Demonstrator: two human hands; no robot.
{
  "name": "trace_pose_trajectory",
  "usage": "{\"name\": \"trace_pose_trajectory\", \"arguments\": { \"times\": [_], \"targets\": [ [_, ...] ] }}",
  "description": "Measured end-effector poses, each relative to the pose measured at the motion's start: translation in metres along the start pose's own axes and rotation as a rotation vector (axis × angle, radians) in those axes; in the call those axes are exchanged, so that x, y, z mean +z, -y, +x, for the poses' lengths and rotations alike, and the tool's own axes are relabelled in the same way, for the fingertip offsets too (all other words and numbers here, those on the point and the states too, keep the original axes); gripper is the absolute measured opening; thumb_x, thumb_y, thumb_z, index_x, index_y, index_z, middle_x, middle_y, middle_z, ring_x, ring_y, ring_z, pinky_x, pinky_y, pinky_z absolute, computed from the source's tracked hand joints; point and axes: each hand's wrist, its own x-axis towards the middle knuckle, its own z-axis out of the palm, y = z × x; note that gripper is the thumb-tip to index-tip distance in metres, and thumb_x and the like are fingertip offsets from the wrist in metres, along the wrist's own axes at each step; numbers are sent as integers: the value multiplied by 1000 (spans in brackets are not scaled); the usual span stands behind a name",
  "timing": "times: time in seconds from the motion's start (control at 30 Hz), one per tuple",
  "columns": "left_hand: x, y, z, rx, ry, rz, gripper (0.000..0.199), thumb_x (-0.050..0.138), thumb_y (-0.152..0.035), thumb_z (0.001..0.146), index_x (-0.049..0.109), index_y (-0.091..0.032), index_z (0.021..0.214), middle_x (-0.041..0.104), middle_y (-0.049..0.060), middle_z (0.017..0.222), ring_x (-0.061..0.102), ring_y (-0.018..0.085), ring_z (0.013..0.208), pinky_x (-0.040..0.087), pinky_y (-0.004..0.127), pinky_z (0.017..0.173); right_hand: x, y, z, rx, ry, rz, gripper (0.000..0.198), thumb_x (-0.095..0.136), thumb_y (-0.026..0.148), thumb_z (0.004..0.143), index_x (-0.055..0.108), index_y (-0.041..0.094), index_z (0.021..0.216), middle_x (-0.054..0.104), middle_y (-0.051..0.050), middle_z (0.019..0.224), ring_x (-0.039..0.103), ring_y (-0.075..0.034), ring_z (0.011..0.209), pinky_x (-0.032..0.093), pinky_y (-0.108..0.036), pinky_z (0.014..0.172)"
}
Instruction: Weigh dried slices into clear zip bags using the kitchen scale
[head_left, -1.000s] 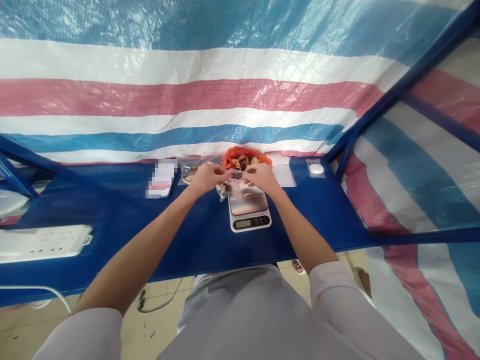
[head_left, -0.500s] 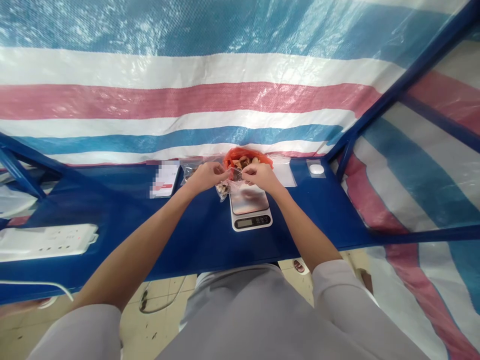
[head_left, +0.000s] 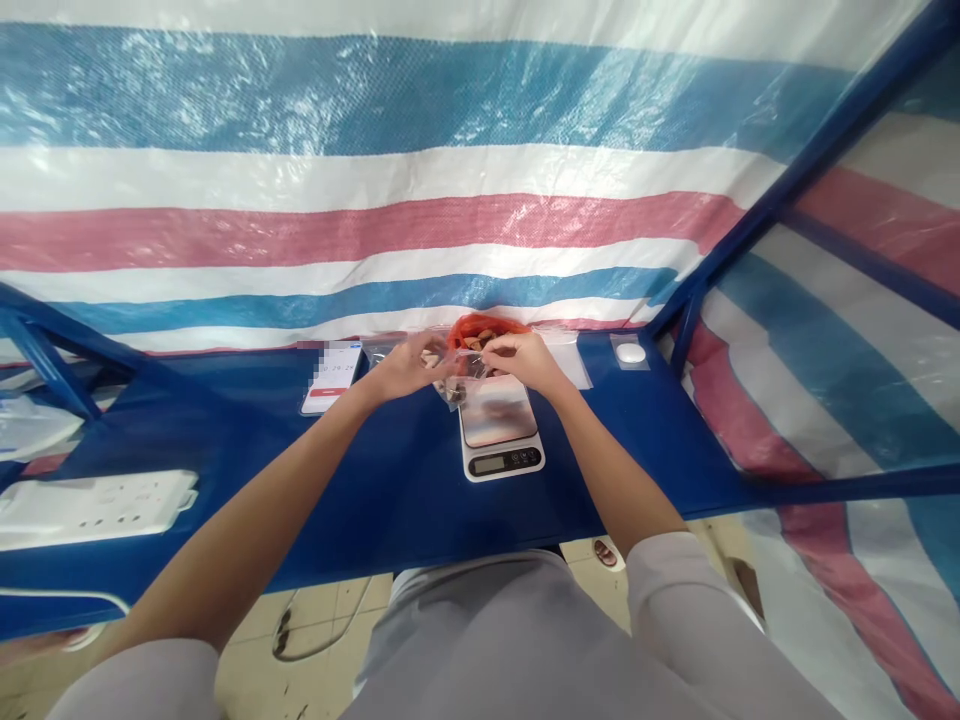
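Between my two hands is a small clear plastic bag (head_left: 472, 368), over the back edge of a white kitchen scale (head_left: 504, 462). My left hand (head_left: 409, 368) has its fingers closed on the bag's left side. The right side is pinched by the thumb and fingers of my right hand (head_left: 521, 358). Just behind them stands an open red bag (head_left: 491, 322) with brown dried pieces (head_left: 480, 341) inside, partly hidden. Below my left fingertips a clear packet (head_left: 453, 392) with pale and dark pieces touches the scale's left side.
A phone (head_left: 336, 372) lies left of my hands on the blue table (head_left: 375, 500). A white power strip (head_left: 97, 505) is at the far left. Right of the red bag lie a white sheet (head_left: 571, 362) and a white mouse-like object (head_left: 630, 353). Striped tarp (head_left: 375, 230) and blue posts (head_left: 750, 235) enclose the table.
My left hand's fingers have spread a little, and the clear bag shows wider between my hands. The whole view has shifted, so the table sits lower in the picture.
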Motion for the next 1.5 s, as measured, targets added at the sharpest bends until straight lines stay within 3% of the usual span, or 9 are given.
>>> {"name": "trace_pose_trajectory", "arguments": {
  "times": [0.13,0.23,0.33,0.5,0.73,0.87,1.17,1.37,1.5],
  "targets": [
    [-6,1,6,128,175,-130,76,77,-62,72,59,-27,137,61,9,142,57,30,131,47,43,107,-7,8,7,-30,51,98,23,69,42,80,76,20,78,71,-1,75,65,-17,71,53,-30,69],
    [-6,1,12,70,331,-140,84,84,-57,67,56,-28,140,74,7,119,67,29,114,52,43,100,-12,8,12,-40,60,150,26,69,45,81,76,20,78,71,-2,77,63,-17,70,53,-30,66],
    [-2,0,15,34,421,-96,70,80,-55,73,62,-24,132,78,6,102,72,27,97,55,40,90,-16,4,17,-44,45,200,24,70,44,81,75,22,75,71,-1,77,62,-17,70,53,-30,67],
    [1,3,22,56,399,-10,48,76,-54,77,72,-20,111,77,7,99,70,24,87,54,35,81,-19,-16,22,0,-4,316,22,72,42,78,76,21,75,71,-1,73,62,-16,68,53,-30,69],
    [-13,-4,32,-62,341,-14,58,73,-50,74,65,-22,124,75,4,102,69,23,87,52,30,75,-26,-41,26,96,-195,357,30,80,45,71,80,21,88,78,-4,89,70,-20,80,59,-34,78],
    [-25,-18,44,-128,294,169,46,69,-50,74,69,-23,111,73,1,85,65,19,70,44,26,59,-31,-40,26,49,-346,365,31,82,45,70,81,21,88,80,-6,99,72,-23,94,58,-37,92],
    [-29,-34,76,-111,356,288,38,67,-46,77,69,-26,109,77,4,90,70,22,73,48,29,62,-19,-48,39,95,-198,309,28,73,47,79,80,20,85,79,-4,91,72,-22,90,58,-34,84],
    [-34,-19,87,-131,175,267,55,70,-61,74,68,-23,115,74,9,104,69,23,78,52,32,65,-21,-71,47,196,-270,418,32,77,48,73,78,19,85,79,-5,87,73,-24,87,59,-35,80],
    [-35,-18,93,-170,77,243,48,69,-57,76,69,-22,108,73,5,87,65,19,69,50,31,63,-23,-74,51,234,-304,477,41,79,54,71,76,18,91,79,-8,96,74,-24,90,61,-36,80]
  ]
}}
